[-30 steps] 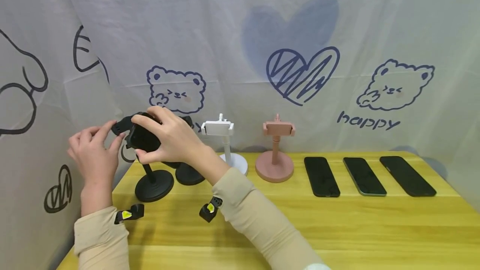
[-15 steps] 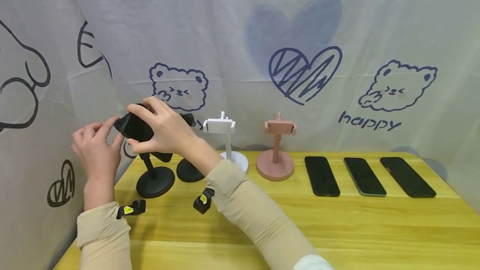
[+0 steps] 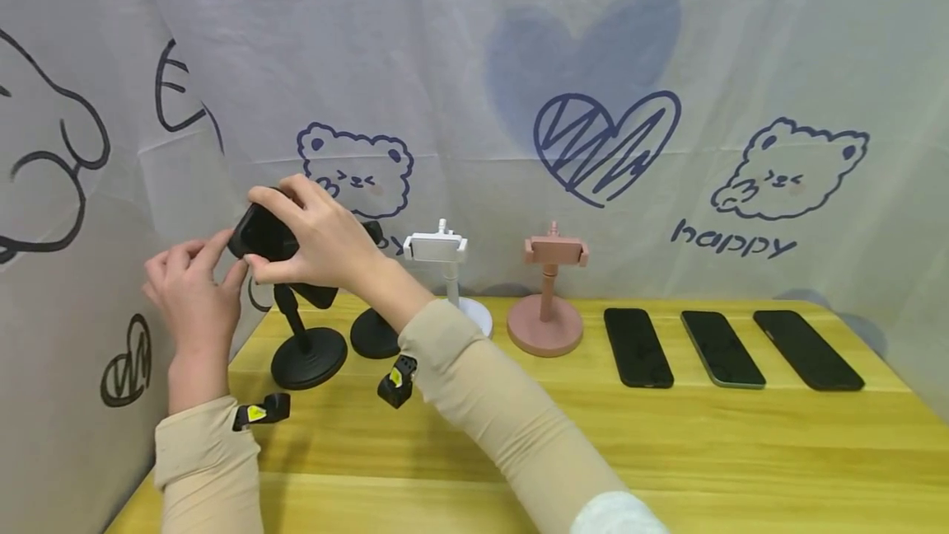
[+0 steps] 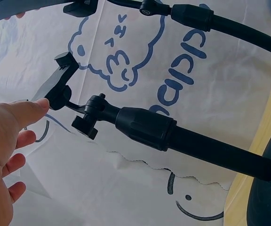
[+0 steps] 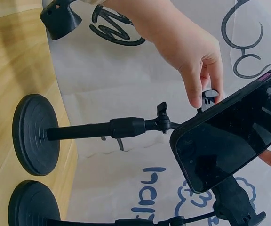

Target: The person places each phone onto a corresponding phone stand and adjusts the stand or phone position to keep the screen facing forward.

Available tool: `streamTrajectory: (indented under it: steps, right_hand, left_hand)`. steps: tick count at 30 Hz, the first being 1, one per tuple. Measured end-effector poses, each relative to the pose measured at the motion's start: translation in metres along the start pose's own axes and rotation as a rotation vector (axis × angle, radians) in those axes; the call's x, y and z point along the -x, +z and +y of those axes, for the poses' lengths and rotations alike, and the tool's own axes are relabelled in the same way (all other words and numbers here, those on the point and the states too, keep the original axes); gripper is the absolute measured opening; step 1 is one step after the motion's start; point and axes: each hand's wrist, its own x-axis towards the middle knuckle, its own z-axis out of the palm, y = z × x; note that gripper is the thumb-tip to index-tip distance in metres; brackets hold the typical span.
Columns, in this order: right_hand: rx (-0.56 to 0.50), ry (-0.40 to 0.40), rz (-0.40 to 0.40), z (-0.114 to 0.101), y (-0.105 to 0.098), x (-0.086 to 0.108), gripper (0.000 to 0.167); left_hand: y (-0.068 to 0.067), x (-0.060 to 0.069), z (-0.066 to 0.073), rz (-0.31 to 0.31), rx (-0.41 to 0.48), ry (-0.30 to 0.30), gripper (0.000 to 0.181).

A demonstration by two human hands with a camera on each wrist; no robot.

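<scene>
A pale cloth (image 3: 474,64) with blue drawings is hung behind the yellow wooden table (image 3: 667,452). Four stands are set out on it: the near black stand (image 5: 121,127), the rear black stand (image 3: 374,334) at two o'clock from its base, then the white stand (image 3: 436,250) and the pink stand (image 3: 548,287), each at about three o'clock from the last. The right hand (image 3: 319,237) is curled around the held phone (image 5: 229,136), which is raised at eleven o'clock from the near black stand's base. The left hand (image 3: 191,291) is placed at eight o'clock from the right. At three o'clock from the pink stand, the left phone (image 3: 638,348), middle phone (image 3: 722,349) and right phone (image 3: 809,350) are laid flat. The near black stand's clamp (image 4: 57,88) is pinched by the left hand; whether it is touched by the held phone cannot be told.
</scene>
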Motion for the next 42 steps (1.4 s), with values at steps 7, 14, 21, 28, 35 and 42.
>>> streamTrajectory:
  steps: [7,14,21,28,35,42]
  right_hand:
    - [-0.082,0.039,0.020,-0.001,0.002,-0.003,0.065]
    - [-0.201,0.121,-0.020,0.001,0.009,-0.006,0.065]
    - [-0.265,0.170,-0.022,0.002,0.014,-0.009,0.063]
    - [-0.297,0.205,-0.032,-0.002,0.018,-0.014,0.061]
    - [-0.332,0.278,-0.068,0.001,0.023,-0.018,0.061]
    - [-0.361,0.291,-0.089,0.004,0.030,-0.021,0.061]
  left_hand:
    - [-0.001,-0.003,-0.001,0.011,-0.009,0.016,0.034]
    - [-0.001,-0.006,-0.002,0.026,-0.006,0.035,0.035]
    - [0.000,-0.006,-0.003,0.018,-0.009,0.028,0.033]
    - [-0.001,-0.003,-0.005,0.020,-0.011,0.025,0.034]
    - [-0.001,-0.002,-0.005,0.017,-0.001,0.025,0.033]
    - [0.000,-0.001,-0.004,0.029,0.012,0.026,0.034]
